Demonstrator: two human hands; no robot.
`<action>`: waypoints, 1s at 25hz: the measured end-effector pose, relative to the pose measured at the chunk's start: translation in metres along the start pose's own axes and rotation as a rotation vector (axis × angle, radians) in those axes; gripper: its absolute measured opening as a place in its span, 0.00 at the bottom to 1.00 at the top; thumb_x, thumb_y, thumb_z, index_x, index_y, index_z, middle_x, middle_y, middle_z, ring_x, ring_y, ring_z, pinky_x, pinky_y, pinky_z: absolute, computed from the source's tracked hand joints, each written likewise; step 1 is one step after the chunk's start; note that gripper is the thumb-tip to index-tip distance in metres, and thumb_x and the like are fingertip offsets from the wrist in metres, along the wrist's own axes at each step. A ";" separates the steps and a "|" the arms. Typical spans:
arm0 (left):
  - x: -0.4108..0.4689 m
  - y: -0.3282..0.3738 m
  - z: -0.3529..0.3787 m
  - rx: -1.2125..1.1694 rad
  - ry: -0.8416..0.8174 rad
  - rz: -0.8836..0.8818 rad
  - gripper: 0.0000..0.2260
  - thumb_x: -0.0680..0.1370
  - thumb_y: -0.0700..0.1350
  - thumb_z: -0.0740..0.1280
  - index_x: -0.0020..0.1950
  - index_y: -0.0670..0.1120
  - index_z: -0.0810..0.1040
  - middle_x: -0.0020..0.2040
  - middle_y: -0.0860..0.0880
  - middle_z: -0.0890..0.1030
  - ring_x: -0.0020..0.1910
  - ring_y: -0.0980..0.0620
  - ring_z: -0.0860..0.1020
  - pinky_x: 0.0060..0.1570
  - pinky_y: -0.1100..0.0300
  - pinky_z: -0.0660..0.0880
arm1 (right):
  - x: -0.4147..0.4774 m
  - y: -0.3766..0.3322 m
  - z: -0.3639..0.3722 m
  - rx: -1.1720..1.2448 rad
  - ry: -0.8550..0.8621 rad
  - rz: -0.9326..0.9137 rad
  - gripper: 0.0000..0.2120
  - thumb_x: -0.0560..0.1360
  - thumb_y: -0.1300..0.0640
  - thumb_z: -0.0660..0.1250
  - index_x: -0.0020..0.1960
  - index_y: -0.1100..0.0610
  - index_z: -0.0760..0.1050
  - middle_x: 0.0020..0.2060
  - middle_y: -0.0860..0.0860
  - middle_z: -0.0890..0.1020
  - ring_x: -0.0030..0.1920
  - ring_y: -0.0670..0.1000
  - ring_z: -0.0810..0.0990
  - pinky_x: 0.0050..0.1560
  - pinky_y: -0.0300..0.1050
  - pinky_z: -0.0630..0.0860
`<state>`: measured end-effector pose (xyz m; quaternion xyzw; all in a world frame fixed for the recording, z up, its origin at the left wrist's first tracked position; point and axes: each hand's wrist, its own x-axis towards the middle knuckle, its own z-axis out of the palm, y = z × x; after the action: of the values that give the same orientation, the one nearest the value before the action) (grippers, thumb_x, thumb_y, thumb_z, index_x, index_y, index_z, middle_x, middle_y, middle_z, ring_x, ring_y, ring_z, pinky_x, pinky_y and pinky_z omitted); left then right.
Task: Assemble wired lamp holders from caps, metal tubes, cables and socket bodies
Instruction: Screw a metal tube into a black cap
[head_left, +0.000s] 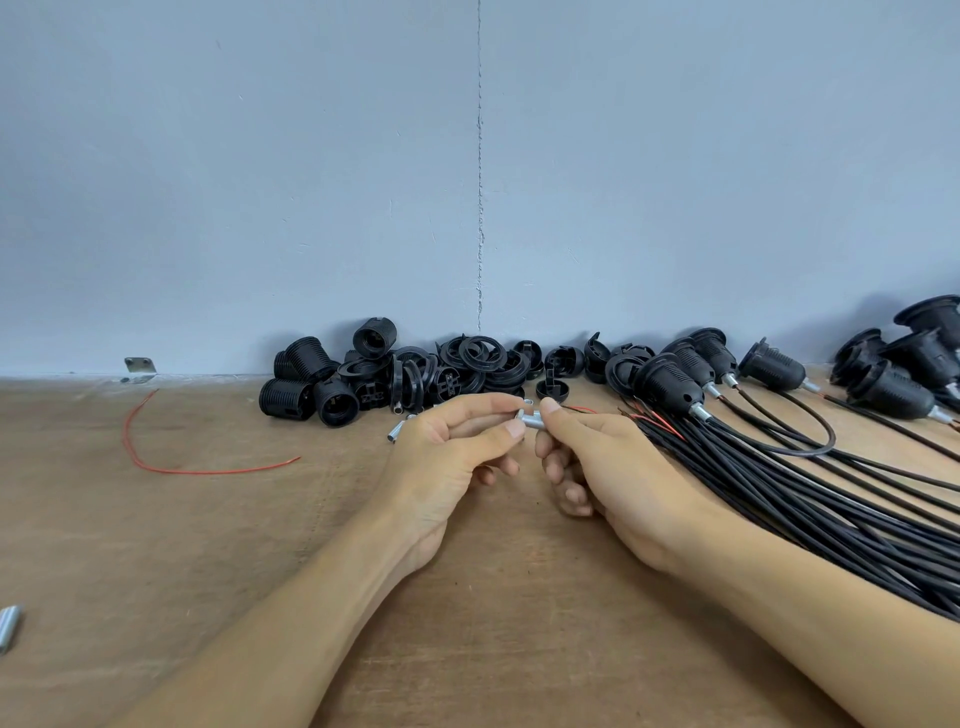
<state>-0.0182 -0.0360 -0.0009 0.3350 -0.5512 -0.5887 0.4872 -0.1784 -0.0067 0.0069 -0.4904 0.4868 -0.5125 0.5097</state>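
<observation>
Over the middle of the wooden bench (208, 545), a short metal tube (531, 417) held up between two hands. At its left end, pinched by thumb and forefinger of the left hand (452, 452), remaining fingers curled in under the palm. At its right end, gripped by the right hand (602, 457), thumb on top, other fingers folded beneath. Possibly a second small tube tip just behind it, too small to tell. Behind the hands, against the grey wall (311, 182), a heap of black socket bodies (306, 358) mixed with ring-shaped caps (478, 353). Right of that heap, finished lamp holders (670, 384) lying on their sides, each with a metal stub at the neck. From these, a thick bundle of black cables (789, 499) fanned across the bench beside the right forearm. Just beside the left knuckles, one loose tube (396, 432) flat on the bench. Far left, a red wire (208, 472) lying in a curve, well apart from the rest. At the near left edge, spare tubes (8, 626), partly cut off.
</observation>
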 end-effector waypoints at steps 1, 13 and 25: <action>0.000 0.000 0.000 -0.003 0.000 0.001 0.10 0.76 0.39 0.73 0.47 0.54 0.88 0.50 0.49 0.88 0.32 0.57 0.80 0.34 0.66 0.74 | 0.000 0.000 -0.001 0.022 -0.017 0.019 0.21 0.82 0.45 0.62 0.35 0.55 0.76 0.26 0.52 0.73 0.21 0.47 0.65 0.23 0.37 0.60; 0.001 -0.003 0.002 -0.017 0.069 -0.004 0.10 0.76 0.39 0.74 0.56 0.49 0.85 0.50 0.50 0.88 0.31 0.55 0.80 0.32 0.67 0.74 | 0.002 0.002 -0.009 -0.035 0.047 -0.229 0.06 0.78 0.64 0.70 0.53 0.65 0.80 0.40 0.61 0.84 0.34 0.50 0.80 0.37 0.42 0.79; 0.000 -0.007 0.002 0.124 0.059 0.053 0.07 0.78 0.39 0.72 0.54 0.49 0.84 0.47 0.49 0.88 0.36 0.53 0.84 0.33 0.66 0.75 | 0.003 0.003 -0.010 -0.113 0.065 -0.288 0.05 0.78 0.64 0.70 0.52 0.65 0.80 0.31 0.51 0.83 0.31 0.49 0.80 0.35 0.40 0.79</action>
<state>-0.0213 -0.0359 -0.0075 0.3668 -0.5808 -0.5302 0.4970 -0.1880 -0.0097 0.0038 -0.5663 0.4557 -0.5677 0.3865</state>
